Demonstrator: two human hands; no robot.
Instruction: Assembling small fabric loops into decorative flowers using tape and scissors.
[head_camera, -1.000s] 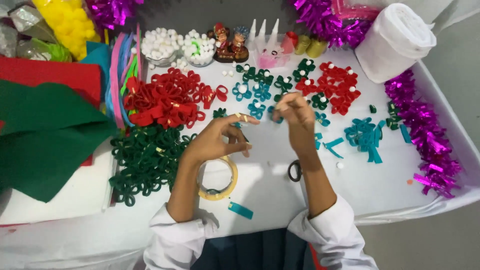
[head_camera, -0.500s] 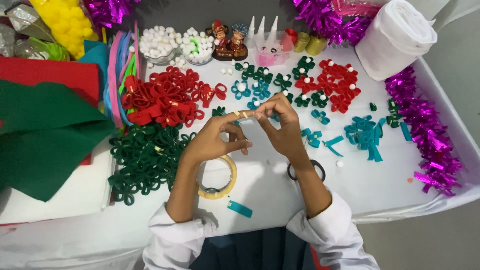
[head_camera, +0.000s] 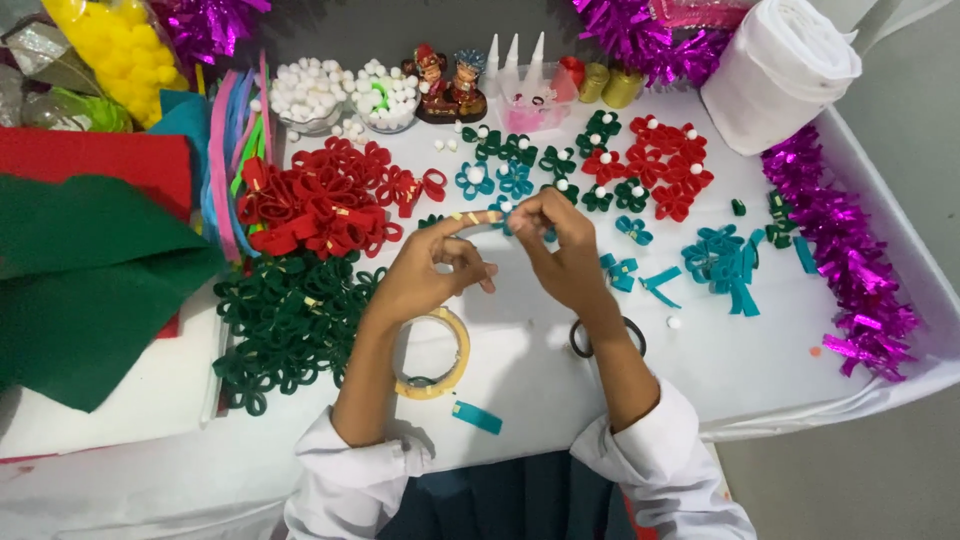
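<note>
Fingertips (head_camera: 520, 208) of our 2 hands meet above table middle, pinched on small teal felt piece (head_camera: 506, 212), mostly hidden between them. Left hand (head_camera: 425, 270): index stretched out, tape strip across it, other fingers curled. Right hand (head_camera: 562, 250): thumb and fingers closed on same piece. Tape roll (head_camera: 460, 345) lies under left wrist, scissors (head_camera: 580, 340) under right. Clear bag of yellow pompoms (head_camera: 100, 50) at far left corner. Red felt loops (head_camera: 320, 200), dark green loops (head_camera: 290, 320) heaped left; purple foil tinsel (head_camera: 850, 250) along right edge.
</note>
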